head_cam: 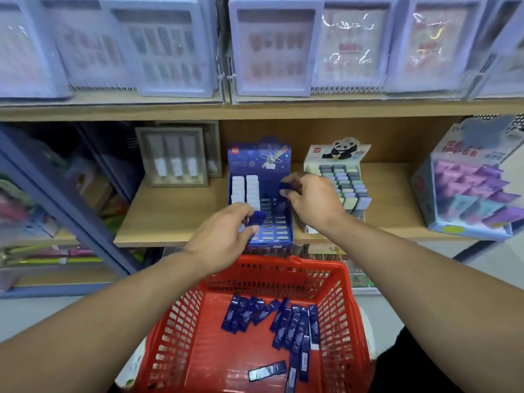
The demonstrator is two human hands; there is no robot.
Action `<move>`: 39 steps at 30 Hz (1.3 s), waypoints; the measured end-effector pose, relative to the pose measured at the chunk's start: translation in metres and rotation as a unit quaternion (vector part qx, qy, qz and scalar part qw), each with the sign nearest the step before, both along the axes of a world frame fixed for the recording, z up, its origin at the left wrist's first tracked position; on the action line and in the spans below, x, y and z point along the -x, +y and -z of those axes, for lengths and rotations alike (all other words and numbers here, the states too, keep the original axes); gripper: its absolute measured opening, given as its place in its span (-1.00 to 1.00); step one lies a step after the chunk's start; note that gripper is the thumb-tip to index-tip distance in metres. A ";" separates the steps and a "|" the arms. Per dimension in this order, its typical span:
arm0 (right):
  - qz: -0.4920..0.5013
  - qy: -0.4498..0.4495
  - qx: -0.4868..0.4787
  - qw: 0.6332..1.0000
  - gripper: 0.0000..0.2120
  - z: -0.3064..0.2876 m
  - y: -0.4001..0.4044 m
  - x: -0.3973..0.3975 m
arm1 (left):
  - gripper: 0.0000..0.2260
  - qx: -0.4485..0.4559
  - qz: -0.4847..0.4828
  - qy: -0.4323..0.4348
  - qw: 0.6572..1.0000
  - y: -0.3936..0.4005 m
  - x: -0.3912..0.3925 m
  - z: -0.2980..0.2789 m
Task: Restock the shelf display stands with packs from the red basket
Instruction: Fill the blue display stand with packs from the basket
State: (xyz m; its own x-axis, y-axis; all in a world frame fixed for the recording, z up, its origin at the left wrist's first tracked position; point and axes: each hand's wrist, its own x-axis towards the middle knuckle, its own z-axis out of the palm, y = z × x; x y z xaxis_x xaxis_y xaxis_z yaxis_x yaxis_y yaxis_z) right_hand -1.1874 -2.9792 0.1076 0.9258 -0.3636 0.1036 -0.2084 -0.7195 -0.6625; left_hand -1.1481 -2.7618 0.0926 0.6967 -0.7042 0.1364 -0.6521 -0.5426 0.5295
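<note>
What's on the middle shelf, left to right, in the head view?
Grey framed box of white tubes → blue display stand, with both hands over it → panda display stand → light blue box of purple packs.

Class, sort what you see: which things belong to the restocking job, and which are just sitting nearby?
Job: red basket, blue packs in it, blue display stand, left hand and right hand, each holding a pack.
Nearby: panda stand, purple box, framed set.
</note>
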 end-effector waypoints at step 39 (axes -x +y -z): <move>-0.014 0.029 0.139 0.990 -0.77 0.017 0.001 -0.073 | -0.61 -0.009 -0.029 0.098 0.995 -0.005 -0.028 0.021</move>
State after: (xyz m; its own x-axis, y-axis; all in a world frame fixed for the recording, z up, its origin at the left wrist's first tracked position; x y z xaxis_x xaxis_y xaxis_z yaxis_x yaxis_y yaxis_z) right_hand -1.1145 -2.9778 0.0904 0.9423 -0.3025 0.1435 -0.2173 -0.8787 -0.4250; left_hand -1.1206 -2.7663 0.0718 0.7481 -0.6634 -0.0190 -0.5045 -0.5871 0.6331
